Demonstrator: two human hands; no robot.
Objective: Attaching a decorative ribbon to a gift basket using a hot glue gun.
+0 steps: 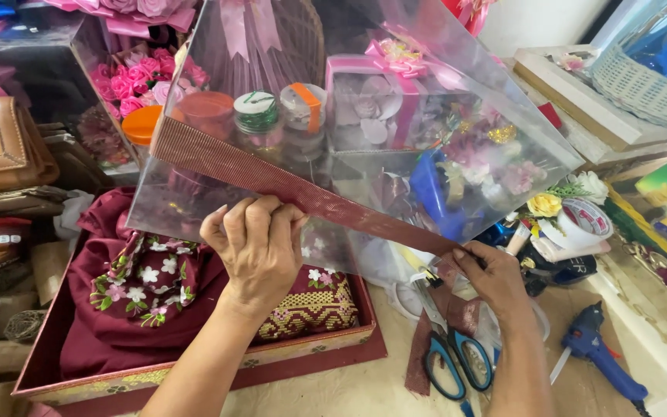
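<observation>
The left hand [256, 243] pinches a red ribbon [287, 181] against a clear lid [364, 100] over the box [194, 371]. The right hand [492, 278] grips the ribbon's end. Scissors [457, 363] and a blue glue gun [600, 355] lie on the crowded desk [349, 390].

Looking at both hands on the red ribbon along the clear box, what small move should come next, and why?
Probably slide the left hand up-left along the red ribbon, pressing it flat. The right hand pins the lower end at the corner of the clear box, and the stretch above the left hand has no hand on it.
</observation>
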